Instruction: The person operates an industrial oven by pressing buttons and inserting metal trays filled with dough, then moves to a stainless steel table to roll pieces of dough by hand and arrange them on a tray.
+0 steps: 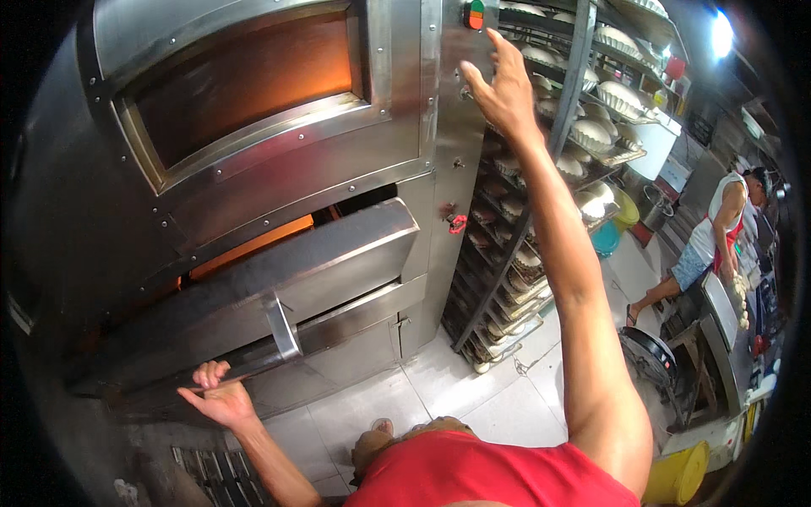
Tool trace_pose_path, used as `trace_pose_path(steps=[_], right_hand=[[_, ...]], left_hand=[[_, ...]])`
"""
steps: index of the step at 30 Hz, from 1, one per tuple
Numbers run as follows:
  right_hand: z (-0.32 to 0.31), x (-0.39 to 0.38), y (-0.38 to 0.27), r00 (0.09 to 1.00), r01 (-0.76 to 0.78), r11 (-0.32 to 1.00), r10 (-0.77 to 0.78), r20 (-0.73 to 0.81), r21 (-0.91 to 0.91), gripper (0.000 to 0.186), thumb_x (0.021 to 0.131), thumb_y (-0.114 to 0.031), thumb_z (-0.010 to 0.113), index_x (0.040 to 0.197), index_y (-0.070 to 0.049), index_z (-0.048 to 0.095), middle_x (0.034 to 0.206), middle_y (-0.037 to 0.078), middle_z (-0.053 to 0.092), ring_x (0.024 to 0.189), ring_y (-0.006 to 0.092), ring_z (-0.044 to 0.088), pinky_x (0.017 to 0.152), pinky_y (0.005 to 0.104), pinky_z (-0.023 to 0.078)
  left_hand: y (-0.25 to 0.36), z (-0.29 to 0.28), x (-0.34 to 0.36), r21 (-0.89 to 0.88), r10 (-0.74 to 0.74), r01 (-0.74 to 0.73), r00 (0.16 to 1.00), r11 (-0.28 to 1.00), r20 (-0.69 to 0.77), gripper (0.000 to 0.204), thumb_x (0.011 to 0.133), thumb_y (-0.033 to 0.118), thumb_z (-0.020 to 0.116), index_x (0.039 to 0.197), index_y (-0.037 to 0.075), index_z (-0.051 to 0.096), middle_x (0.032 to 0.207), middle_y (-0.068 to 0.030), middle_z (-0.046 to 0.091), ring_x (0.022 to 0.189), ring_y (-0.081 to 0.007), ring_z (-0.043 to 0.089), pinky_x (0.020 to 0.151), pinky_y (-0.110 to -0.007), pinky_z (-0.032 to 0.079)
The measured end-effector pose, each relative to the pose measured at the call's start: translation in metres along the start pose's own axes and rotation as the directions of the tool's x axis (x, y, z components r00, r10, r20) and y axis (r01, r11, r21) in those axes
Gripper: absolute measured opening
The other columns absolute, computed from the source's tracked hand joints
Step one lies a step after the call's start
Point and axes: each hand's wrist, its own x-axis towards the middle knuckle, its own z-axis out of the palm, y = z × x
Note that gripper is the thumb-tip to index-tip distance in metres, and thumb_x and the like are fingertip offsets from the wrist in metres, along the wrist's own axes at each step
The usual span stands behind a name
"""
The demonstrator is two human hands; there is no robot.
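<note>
Right hand [510, 91] upper centre: fingers spread near green-red switch [476, 14]; best aim one fingertip | Left hand [226, 400] lower left: fingers curled at door handle [284, 328], grip unclear; steady it

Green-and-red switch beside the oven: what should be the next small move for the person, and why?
Probably, move the right hand slightly up and left to touch the green-and-red switch: its spread fingers are raised just beside the switch, apparently without contact, while the left hand is at the door handle.
</note>
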Motion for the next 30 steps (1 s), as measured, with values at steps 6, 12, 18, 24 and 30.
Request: trace_pose_path(steps=[6, 12, 18, 24, 30], right_hand=[[0.024, 0.041, -0.002, 0.998, -0.021, 0.998, 0.018, -0.053, -0.06, 0.064, 0.085, -0.035, 0.073, 0.137, -0.006, 0.052, 0.13, 0.021, 0.059, 0.122, 0.0388, 0.056, 0.102, 0.046, 0.047], [0.009, 0.053, -0.008, 1.0, -0.019, 0.998, 0.018, -0.004, -0.061, 0.065, 0.085, -0.034, 0.076, 0.139, -0.006, 0.053, 0.129, 0.021, 0.061, 0.122, 0.0363, 0.058, 0.105, 0.0427, 0.046], [0.027, 0.057, -0.007, 0.999, 0.039, 0.994, -0.042, -0.024, -0.1, 0.061, 0.085, -0.036, 0.075, 0.134, -0.005, 0.056, 0.119, 0.019, 0.063, 0.114, 0.0353, 0.059, 0.1, 0.0432, 0.047], [0.0, 0.074, -0.018, 0.976, -0.062, 0.98, 0.099, 0.193, -0.189, 0.05, 0.085, -0.039, 0.072, 0.12, -0.004, 0.065, 0.116, 0.02, 0.064, 0.112, 0.0366, 0.058, 0.096, 0.0437, 0.047], [-0.036, 0.051, -0.008, 0.98, 0.182, 0.978, -0.188, -0.058, -0.102, 0.056, 0.085, -0.038, 0.072, 0.127, -0.003, 0.06, 0.127, 0.023, 0.059, 0.123, 0.0372, 0.055, 0.106, 0.0444, 0.043]], left_hand=[[-0.005, 0.008, 0.041, -0.008, -0.025, 0.026, 0.997, 1.0, 0.069, 0.04, 0.107, 0.043, 0.046, 0.088, 0.009, 0.04, 0.081, -0.002, 0.035, 0.077, -0.0172, 0.036, 0.08, -0.034, 0.038], [-0.012, 0.017, 0.062, 0.058, -0.045, 0.043, 0.998, 0.997, 0.043, 0.039, 0.108, 0.042, 0.045, 0.089, 0.008, 0.039, 0.084, -0.0026, 0.035, 0.08, -0.0189, 0.037, 0.085, -0.037, 0.039], [0.009, -0.002, 0.069, 0.095, -0.088, 0.066, 0.964, 0.993, 0.251, 0.036, 0.107, 0.038, 0.047, 0.093, 0.005, 0.044, 0.091, -0.0047, 0.042, 0.092, -0.0225, 0.044, 0.096, -0.04, 0.041], [-0.037, 0.021, 0.021, 0.209, -0.149, 0.168, 0.983, 0.963, -0.104, 0.057, 0.106, 0.053, 0.036, 0.112, 0.001, 0.059, 0.113, -0.012, 0.061, 0.114, -0.0282, 0.056, 0.105, -0.045, 0.044], [-0.117, -0.072, -0.116, 0.711, -0.905, 0.666, 0.413, 0.226, -0.1, 0.051, 0.105, 0.049, 0.041, 0.118, 0.003, 0.058, 0.101, -0.0107, 0.064, 0.092, -0.022, 0.064, 0.082, -0.036, 0.053]])
